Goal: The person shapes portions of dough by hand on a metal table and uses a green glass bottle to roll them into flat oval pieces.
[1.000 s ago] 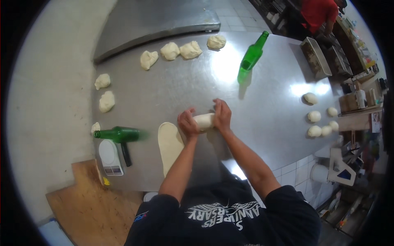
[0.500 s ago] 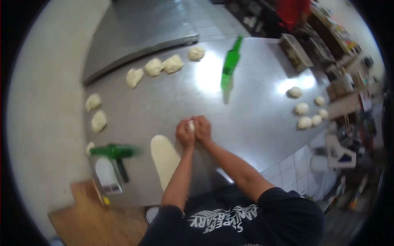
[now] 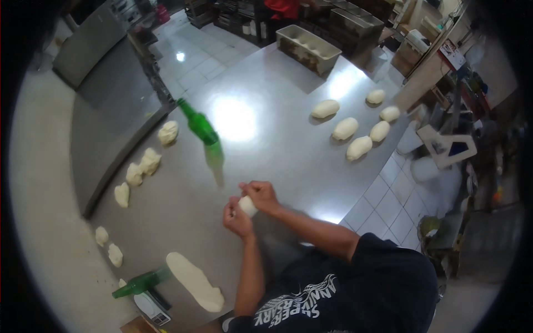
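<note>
Between my two hands is a small rolled piece of white dough (image 3: 247,206), held just above the steel table (image 3: 277,161). My left hand (image 3: 237,218) grips its left side with bent fingers. My right hand (image 3: 260,196) closes on its far end, fingertips pinched together. Part of the dough is hidden by the fingers. A long flattened strip of dough (image 3: 191,277) lies on the table to the left of my left forearm. Beyond my hands a green glass bottle (image 3: 200,125) lies on its side.
Rough dough lumps (image 3: 150,161) line the table's left side. Several smooth dough rolls (image 3: 345,129) sit at the right. A long metal tin (image 3: 308,49) stands at the far edge. Near left are another green bottle (image 3: 136,284) and a scale (image 3: 151,308). A person in red (image 3: 281,8) is beyond.
The view has swung right, so the table's things appear further left. My hands have turned on the dough and parted slightly, and more of it shows between them.
</note>
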`<state>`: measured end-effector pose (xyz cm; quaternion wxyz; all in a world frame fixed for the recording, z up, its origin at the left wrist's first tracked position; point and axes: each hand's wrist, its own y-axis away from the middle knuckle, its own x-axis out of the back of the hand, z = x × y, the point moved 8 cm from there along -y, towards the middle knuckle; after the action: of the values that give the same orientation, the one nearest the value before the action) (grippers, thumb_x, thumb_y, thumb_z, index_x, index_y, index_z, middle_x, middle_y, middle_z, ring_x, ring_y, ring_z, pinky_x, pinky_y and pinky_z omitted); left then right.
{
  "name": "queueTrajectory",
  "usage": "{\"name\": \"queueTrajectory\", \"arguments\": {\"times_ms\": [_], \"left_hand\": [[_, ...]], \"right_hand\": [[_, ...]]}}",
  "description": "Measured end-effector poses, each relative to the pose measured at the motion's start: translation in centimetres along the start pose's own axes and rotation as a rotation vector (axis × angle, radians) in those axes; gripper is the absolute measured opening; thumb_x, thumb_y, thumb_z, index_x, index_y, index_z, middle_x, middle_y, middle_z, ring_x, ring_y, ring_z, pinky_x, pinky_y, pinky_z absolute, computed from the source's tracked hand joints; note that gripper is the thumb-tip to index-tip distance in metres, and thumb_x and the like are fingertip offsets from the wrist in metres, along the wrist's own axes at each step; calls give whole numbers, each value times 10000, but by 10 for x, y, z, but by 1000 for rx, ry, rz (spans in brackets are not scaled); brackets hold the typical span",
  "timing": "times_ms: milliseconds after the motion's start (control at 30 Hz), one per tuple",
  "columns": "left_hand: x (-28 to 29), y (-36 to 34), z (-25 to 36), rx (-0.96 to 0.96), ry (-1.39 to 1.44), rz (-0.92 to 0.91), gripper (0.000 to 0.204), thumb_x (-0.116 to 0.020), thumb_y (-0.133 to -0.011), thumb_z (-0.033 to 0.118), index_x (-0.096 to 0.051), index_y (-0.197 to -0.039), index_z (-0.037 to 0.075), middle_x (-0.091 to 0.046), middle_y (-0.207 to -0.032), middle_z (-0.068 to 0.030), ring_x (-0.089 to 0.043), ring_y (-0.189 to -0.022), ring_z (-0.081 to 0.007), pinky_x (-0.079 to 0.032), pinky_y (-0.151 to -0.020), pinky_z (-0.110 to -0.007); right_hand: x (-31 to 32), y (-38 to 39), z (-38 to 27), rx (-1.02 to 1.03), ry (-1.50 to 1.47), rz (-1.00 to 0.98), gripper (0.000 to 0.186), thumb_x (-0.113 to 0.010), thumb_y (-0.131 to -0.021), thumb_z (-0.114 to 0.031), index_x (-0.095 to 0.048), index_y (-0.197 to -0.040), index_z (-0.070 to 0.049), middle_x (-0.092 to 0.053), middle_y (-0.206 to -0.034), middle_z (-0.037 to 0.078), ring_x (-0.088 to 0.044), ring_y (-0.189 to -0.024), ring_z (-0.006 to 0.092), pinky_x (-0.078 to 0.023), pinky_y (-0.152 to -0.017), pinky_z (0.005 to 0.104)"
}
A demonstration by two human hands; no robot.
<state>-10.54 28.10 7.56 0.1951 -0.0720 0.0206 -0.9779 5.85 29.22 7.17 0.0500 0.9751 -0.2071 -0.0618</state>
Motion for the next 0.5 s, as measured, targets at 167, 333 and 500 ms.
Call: {"name": "queueTrajectory", "arguments": {"times_ms": [167,333,500], "left_hand": [[-218,64,82,35,63,-252,287,-732,-1062,226,-784,-1008,-51,-776,-908,-77,-655,-836,-127,-546,-767,-330],[-391,121,191,-127,302,-422,270,-762,-1055,241,-789,-1074,-27,-797,-959,-87,-688,-880,-134,-562,-805,-324],[-494,182,230,-117,429,-628,313,-716,-1084,282,-780,-1184,-7,-793,-1135,-141,-719,-1098,-227,-555,-964,-349]], "right_hand": [[211,-81,-98,167,188,178,352,-749,-1046,-192,-760,-766,20,-753,-736,58,-629,-694,70,-523,-647,294],[386,-139,-203,364,191,285,292,-686,-1083,-119,-754,-842,31,-778,-848,73,-713,-854,108,-568,-831,278],[504,-173,-239,423,216,224,336,-623,-1133,-232,-754,-961,26,-774,-979,94,-706,-993,146,-527,-1051,345]]}}
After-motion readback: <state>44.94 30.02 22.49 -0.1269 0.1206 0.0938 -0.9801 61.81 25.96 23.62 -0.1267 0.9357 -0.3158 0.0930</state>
